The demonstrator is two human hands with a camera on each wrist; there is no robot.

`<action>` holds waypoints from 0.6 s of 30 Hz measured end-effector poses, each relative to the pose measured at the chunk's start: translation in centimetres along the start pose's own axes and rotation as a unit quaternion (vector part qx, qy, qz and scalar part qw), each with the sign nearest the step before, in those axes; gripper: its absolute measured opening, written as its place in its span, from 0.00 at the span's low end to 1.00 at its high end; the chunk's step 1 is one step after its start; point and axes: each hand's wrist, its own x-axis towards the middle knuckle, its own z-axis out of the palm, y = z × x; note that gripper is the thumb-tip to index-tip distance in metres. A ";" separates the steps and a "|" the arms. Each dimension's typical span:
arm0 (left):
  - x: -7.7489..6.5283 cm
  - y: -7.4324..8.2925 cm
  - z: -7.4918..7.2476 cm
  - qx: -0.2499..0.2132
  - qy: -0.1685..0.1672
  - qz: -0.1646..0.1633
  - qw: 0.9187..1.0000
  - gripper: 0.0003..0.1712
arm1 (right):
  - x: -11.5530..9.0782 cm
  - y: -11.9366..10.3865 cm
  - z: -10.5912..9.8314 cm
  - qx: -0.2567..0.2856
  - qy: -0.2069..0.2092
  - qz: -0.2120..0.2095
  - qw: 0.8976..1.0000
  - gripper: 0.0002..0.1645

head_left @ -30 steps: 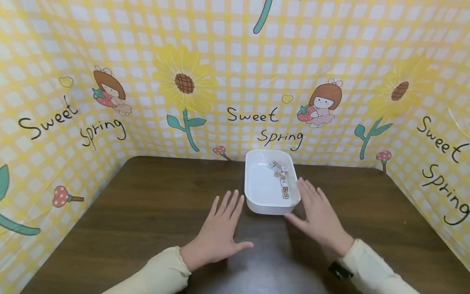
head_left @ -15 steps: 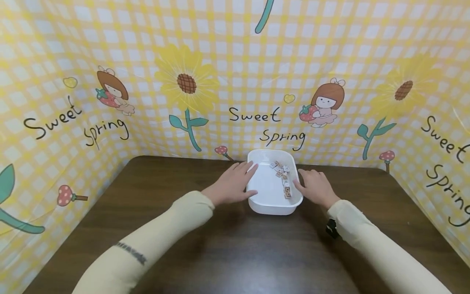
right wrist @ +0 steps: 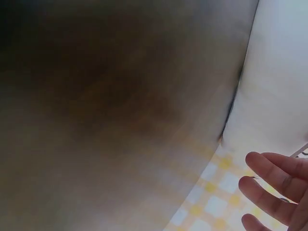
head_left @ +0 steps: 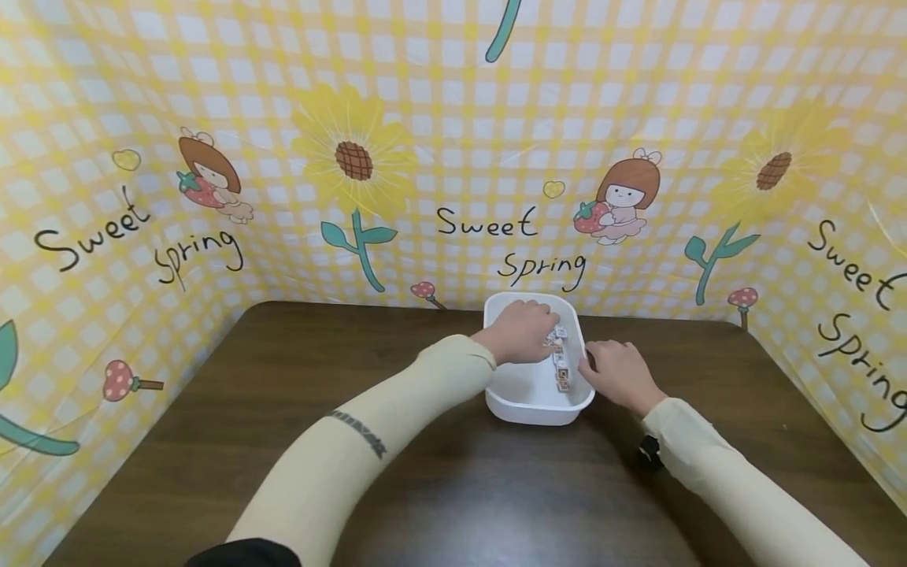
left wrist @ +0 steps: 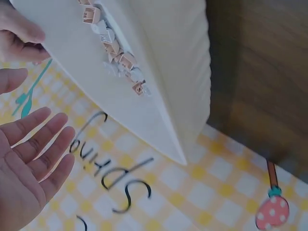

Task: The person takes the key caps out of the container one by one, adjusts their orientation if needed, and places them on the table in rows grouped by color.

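A white plastic tub [head_left: 533, 413] stands on the table with several small white and brown keycaps [head_left: 563, 375] along its right side. In the left wrist view, some keycaps [left wrist: 111, 47] show hollow undersides. My left hand [head_left: 523, 329] is inside the tub over the far keycaps, hiding some of them. Its fingers [left wrist: 54, 151] look loosely extended, with nothing between them. At the tub's right wall, my right hand [head_left: 620, 374] holds the rim, thumb at the edge. The right wrist view shows its bent fingers [right wrist: 269, 187] beside the white wall; the thumb is hidden there.
The dark wooden table [head_left: 354, 354] spreads around the tub. A yellow checked cloth [head_left: 453, 142] with printed flowers and figures rises behind the table and along both sides, close to the tub's far end.
My left hand has moved from the table left of the tub, over its rim, to inside it. My right hand has come up against the right wall. The tub has shifted slightly right and nearer.
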 end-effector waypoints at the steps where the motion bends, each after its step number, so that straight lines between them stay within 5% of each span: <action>1: 0.5 0.4 0.1 -0.002 0.002 0.001 1.000 0.20 | -0.3 0.1 -0.1 -0.003 0.003 -0.001 1.000 0.13; 12: 5.1 2.3 1.0 -0.079 -0.018 -0.041 0.996 0.06 | -1.7 0.8 -0.7 -0.019 0.013 -0.013 1.000 0.17; 18: 7.0 1.2 1.4 -0.162 -0.015 -0.104 0.981 0.07 | -1.9 0.8 -0.7 -0.026 0.011 -0.006 1.000 0.16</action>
